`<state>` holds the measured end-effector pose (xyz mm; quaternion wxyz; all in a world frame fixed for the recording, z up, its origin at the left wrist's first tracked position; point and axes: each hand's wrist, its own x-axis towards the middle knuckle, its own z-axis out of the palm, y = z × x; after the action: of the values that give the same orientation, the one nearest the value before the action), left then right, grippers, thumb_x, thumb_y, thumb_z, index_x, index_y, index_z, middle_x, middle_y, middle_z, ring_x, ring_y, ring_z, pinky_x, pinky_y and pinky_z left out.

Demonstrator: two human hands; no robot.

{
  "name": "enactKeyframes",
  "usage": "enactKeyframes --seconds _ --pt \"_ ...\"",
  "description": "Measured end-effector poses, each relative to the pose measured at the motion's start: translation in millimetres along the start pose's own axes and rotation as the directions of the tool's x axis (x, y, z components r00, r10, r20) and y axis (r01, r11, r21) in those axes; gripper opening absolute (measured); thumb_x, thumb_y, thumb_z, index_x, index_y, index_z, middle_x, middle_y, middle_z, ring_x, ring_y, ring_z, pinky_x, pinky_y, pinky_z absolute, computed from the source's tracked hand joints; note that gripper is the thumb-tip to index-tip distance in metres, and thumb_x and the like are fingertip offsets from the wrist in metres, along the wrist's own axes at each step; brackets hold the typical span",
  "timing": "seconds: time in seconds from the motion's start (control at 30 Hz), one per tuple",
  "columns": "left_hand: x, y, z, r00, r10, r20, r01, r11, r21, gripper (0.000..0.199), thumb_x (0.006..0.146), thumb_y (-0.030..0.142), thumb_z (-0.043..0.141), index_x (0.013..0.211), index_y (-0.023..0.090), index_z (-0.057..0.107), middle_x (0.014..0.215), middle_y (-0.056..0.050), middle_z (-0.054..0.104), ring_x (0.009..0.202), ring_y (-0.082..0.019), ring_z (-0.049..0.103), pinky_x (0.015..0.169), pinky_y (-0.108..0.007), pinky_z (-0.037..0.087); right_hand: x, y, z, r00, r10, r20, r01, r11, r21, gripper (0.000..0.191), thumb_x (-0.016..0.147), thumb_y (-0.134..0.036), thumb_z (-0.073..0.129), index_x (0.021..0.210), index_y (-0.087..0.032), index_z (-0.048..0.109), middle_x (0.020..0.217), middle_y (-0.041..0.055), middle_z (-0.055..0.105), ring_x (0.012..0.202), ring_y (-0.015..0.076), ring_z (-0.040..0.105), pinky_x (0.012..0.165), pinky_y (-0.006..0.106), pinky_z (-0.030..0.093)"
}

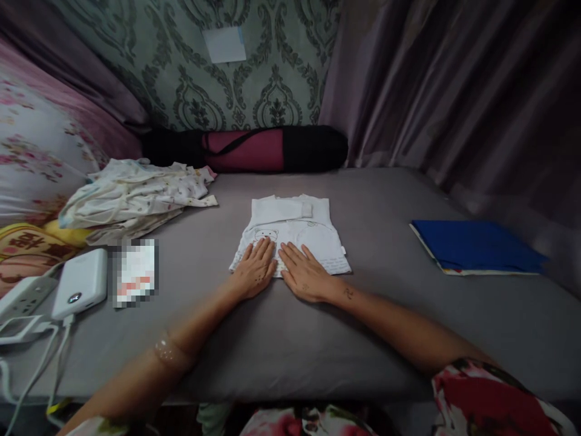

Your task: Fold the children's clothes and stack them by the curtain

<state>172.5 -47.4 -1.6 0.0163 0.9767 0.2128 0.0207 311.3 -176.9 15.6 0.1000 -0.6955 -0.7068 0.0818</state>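
A small white garment (293,212) lies on the grey sheet, its sleeve folded across the upper part and a bear face printed on the left side. My left hand (255,268) rests flat on its lower left part, fingers stretched out. Flat on the lower middle part is my right hand (305,272), its fingers spread and pointing away from me. The two hands are close together, a small gap between them. Neither one grips the cloth.
Piled light clothes (136,194) lie at the back left. A white power bank (82,283), a power strip (28,297) and cables are at the left. Folded blue cloth (476,245) sits at the right. A black and maroon bag (245,149) lies along the wall.
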Motion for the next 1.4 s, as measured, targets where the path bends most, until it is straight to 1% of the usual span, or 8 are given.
enactKeyframes --seconds 0.13,0.33,0.63,0.8,0.97,1.07,1.17,1.4 --pt "1 -15 1.6 0.998 -0.034 -0.05 0.032 0.999 -0.032 0.06 0.099 0.045 0.023 0.148 0.012 0.031 0.156 -0.015 0.028 0.146 -0.026 0.021 0.118 -0.049 0.018 -3 16 -9 0.999 0.031 -0.027 -0.031 1.0 0.003 0.06 0.1 -0.039 0.023 0.15 -0.006 0.026 0.158 0.014 0.018 0.146 0.0236 0.013 0.119 0.046 0.013" --pt "1 -45 2.7 0.982 -0.19 0.015 0.191 0.98 -0.052 0.064 0.098 0.047 0.022 0.149 0.009 0.03 0.157 -0.015 0.025 0.146 -0.029 0.017 0.117 -0.051 0.017 -14 64 -16 0.944 0.312 -0.102 -0.321 0.944 -0.075 0.061 0.099 -0.038 0.025 0.149 -0.003 0.027 0.157 0.0176 0.019 0.146 0.0277 0.015 0.118 0.05 0.012" --pt "-5 -49 2.4 0.986 -0.16 -0.045 0.153 0.978 -0.141 0.057 0.096 0.047 0.03 0.141 0.013 0.042 0.154 -0.016 0.033 0.141 -0.035 0.03 0.112 -0.052 0.029 -21 79 -7 0.932 0.329 -0.149 -0.319 0.944 0.088 0.058 0.095 -0.035 0.035 0.146 -0.007 0.034 0.156 0.0191 0.024 0.145 0.0274 0.02 0.116 0.05 0.02" --pt "-16 -66 1.1 0.942 -0.193 -0.275 0.074 0.918 -0.391 0.044 0.093 0.037 0.037 0.128 0.015 0.052 0.134 -0.018 0.049 0.11 -0.024 0.058 0.094 -0.04 0.048 -39 95 -13 0.822 0.47 -0.322 -0.348 0.861 0.371 0.052 0.087 -0.026 0.045 0.136 -0.011 0.046 0.141 0.0185 0.047 0.128 0.0258 0.048 0.106 0.043 0.04" --pt "-21 -69 -10.9 0.905 -0.424 -0.042 0.312 0.727 -0.612 0.054 0.079 0.049 0.055 0.122 0.018 0.056 0.095 -0.006 0.06 0.071 -0.016 0.059 0.068 -0.032 0.052 -57 96 -22 0.755 0.637 -0.156 -0.428 0.659 0.618 0.047 0.084 -0.027 0.052 0.13 -0.017 0.052 0.122 0.0151 0.062 0.083 0.0194 0.068 0.075 0.035 0.057" --pt "-22 -64 -22.4 0.893 -0.418 0.169 0.403 0.572 -0.715 0.069 0.075 0.056 0.058 0.132 0.017 0.048 0.083 -0.001 0.057 0.059 -0.013 0.056 0.054 -0.026 0.048 -66 89 -29 0.779 0.627 -0.003 -0.427 0.535 0.729 0.05 0.085 -0.028 0.051 0.134 -0.018 0.047 0.109 0.012 0.066 0.066 0.0144 0.065 0.054 0.026 0.054" --pt "-24 -61 -35.2 0.929 -0.306 0.207 0.35 0.553 -0.756 0.069 0.075 0.053 0.061 0.135 0.02 0.048 0.073 0.003 0.055 0.058 -0.013 0.054 0.051 -0.023 0.045 -75 83 -41 0.838 0.534 0.11 -0.419 0.5 0.758 0.053 0.088 -0.033 0.049 0.138 -0.016 0.042 0.088 0.0061 0.066 0.061 0.0136 0.063 0.045 0.021 0.047" --pt "-36 -75 -41.2 0.996 -0.027 0.085 0.077 0.746 -0.661 0.06 0.074 0.028 0.053 0.134 0.023 0.053 0.086 -0.002 0.062 0.07 -0.016 0.054 0.063 -0.025 0.047 -93 93 -54 0.967 0.255 0.019 -0.237 0.869 0.434 0.06 0.081 -0.014 0.049 0.14 -0.022 0.046 0.092 0.0036 0.065 0.076 0.0163 0.062 0.071 0.029 0.052"
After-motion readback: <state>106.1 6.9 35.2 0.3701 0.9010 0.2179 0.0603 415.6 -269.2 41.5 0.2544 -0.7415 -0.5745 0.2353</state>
